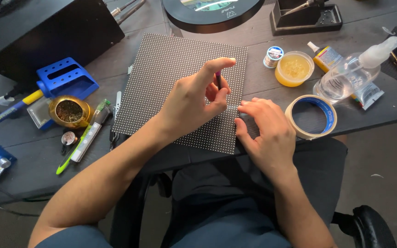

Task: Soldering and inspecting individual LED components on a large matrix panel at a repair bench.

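Left hand [194, 98] pinches a thin tool [218, 79] above the dotted panel [161, 69].

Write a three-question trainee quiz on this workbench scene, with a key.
1. True or false: the left hand pinches a thin dark tool.
2. What does the right hand rest on? A) tape roll B) dotted panel C) bottle
3. Which thing lies nearest right of the right hand?

Key:
1. True
2. B, the dotted panel's edge
3. The tape roll
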